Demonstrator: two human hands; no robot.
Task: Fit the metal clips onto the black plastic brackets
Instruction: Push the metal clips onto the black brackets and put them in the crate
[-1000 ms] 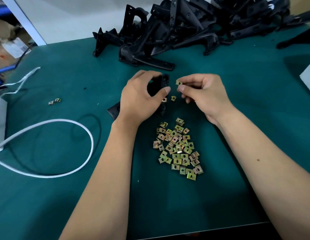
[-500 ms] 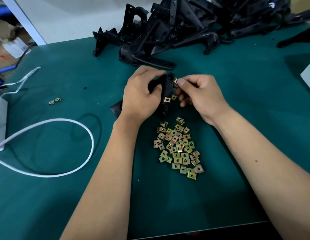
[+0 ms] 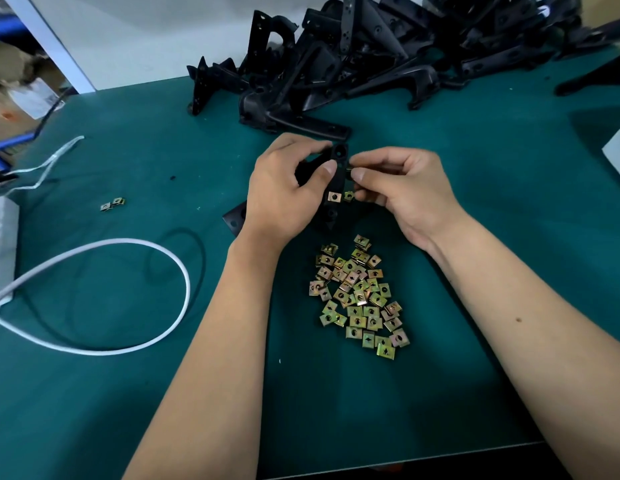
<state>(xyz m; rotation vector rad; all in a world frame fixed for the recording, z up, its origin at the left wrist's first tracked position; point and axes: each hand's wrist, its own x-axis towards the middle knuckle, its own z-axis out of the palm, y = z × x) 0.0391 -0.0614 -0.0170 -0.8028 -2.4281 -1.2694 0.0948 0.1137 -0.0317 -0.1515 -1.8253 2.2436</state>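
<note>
The right hand pinches a clip between thumb and forefinger, pressed against the right edge of the bracket; most of that clip is hidden by the fingertips, so how far it has seated cannot be told. The left hand grips the bracket from the left, thumb laid across its face, holding it just above the green mat. One clip already sits on the bracket lower down, and a spare clip shows just beside it, under the right fingers. The clips look small, light, stiff and springy, with thin edges likely to slip or bite a fingertip; best taken by the flat faces, open mouth toward the bracket edge. The bracket seems rigid, light moulded plastic, safely held by its body close to the tab being fitted so it cannot twist. A loose pile of clips lies near the wrists, a heap of brackets at the far edge, two stray clips and a white cable off to the left.
</note>
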